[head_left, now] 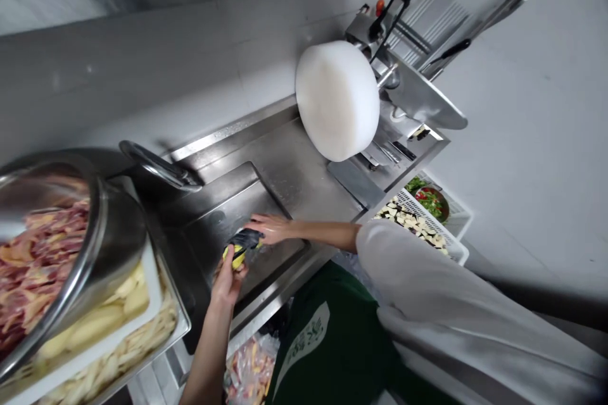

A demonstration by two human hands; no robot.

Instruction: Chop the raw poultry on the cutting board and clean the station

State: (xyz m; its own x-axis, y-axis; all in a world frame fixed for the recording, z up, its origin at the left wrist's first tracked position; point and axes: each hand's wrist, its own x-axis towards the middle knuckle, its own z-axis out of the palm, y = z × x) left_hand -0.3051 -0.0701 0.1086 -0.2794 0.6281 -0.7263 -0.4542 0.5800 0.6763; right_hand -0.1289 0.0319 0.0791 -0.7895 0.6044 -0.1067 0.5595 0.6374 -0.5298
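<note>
Over the steel sink (pixel 204 218), both my hands are on a soft, crumpled black-and-yellow thing (pixel 244 240), whose exact kind I cannot make out. My left hand (pixel 228 281) grips its yellow lower end, thumb pointing up along it. From the other side, my right hand (pixel 270 228) has its fingers closed on the black part, partly hidden by it. A curved metal faucet (pixel 159 168) stands at the sink's back left.
At left, a steel bowl of cut meat (pixel 47 253) sits above trays with peeled pale vegetables (pixel 99 323). A thick white round block (pixel 335 101) stands on the counter beyond the sink, near knives (pixel 380 152). White baskets (pixel 458 250) of cut vegetables are lower right.
</note>
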